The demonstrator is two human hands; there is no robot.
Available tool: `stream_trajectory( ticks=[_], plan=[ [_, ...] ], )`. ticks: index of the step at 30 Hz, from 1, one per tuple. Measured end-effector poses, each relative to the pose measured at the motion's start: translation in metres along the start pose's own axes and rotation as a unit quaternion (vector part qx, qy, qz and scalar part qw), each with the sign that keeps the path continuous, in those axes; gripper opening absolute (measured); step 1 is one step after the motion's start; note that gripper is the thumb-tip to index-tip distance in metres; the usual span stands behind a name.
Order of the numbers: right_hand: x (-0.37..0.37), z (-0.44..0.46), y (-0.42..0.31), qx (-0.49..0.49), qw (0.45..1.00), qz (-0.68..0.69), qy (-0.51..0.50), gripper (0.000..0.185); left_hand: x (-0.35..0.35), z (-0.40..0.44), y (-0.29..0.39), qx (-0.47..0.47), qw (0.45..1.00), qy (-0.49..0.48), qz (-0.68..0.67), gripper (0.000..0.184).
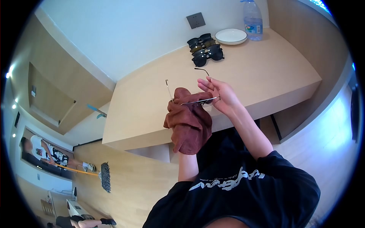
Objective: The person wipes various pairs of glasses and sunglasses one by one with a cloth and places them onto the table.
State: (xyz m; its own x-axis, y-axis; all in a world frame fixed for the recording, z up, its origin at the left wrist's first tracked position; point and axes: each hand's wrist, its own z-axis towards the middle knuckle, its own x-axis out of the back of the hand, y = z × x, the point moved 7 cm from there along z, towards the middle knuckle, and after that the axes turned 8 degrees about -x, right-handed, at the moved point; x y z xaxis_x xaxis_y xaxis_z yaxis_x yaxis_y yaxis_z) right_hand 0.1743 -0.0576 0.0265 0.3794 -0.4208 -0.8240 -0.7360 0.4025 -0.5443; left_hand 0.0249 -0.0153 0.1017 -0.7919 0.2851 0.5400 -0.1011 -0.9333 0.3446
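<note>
A brown cloth [189,123] drapes over my left hand, so only the forearm below it shows. Through the cloth, the left fingers appear closed around one lens of a pair of thin metal-framed glasses [198,102]. Both temples of the glasses stick up, unfolded, toward the wall. My right hand [223,95] grips the glasses at the right end of the frame, near the hinge, with some fingers raised. Both hands are above the front edge of the wooden desk [152,110].
Several pairs of sunglasses [207,55] lie in a row at the back of the desk. Beside them are a white plate [231,36] and a plastic water bottle [253,22]. At far left, a person [40,148] holds a mop [105,177]; another person's legs [89,223] show lower down.
</note>
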Motion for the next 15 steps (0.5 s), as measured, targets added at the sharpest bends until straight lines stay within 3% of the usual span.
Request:
stream_trajectory(
  ticks=[4,6,7,8,9,10,14,15],
  plan=[
    [-0.001,0.001,0.009,-0.002,0.999,-0.046,-0.028,0.048,0.006,0.003,0.004,-0.029,0.999,0.002,0.043,0.032],
    [-0.012,-0.02,0.0,0.191,0.947,-0.256,0.04,0.061,0.011,0.007,0.006,-0.056,0.995,0.0,0.085,0.032],
    [-0.014,-0.026,0.003,0.19,0.947,-0.255,0.038,0.061,0.015,0.008,0.008,-0.071,0.991,-0.001,0.11,0.033],
    [-0.033,-0.051,-0.01,0.377,0.821,-0.425,0.053,0.066,0.016,0.011,0.01,-0.084,0.988,-0.004,0.131,0.033],
    [-0.054,-0.077,-0.01,0.534,0.629,-0.561,0.063,0.072,0.017,0.011,0.011,-0.095,0.984,-0.005,0.148,0.033],
    [-0.06,-0.081,-0.006,0.535,0.617,-0.576,0.013,0.069,0.019,0.012,0.012,-0.102,0.982,-0.006,0.16,0.033],
    [-0.059,-0.074,0.014,0.536,0.591,-0.603,-0.017,0.062,-0.009,-0.007,-0.022,-0.085,0.982,-0.074,0.153,0.039],
    [-0.056,-0.072,0.013,0.548,0.594,-0.589,-0.001,0.06,-0.016,-0.014,-0.037,-0.066,0.998,0.011,0.006,0.037]
  ],
)
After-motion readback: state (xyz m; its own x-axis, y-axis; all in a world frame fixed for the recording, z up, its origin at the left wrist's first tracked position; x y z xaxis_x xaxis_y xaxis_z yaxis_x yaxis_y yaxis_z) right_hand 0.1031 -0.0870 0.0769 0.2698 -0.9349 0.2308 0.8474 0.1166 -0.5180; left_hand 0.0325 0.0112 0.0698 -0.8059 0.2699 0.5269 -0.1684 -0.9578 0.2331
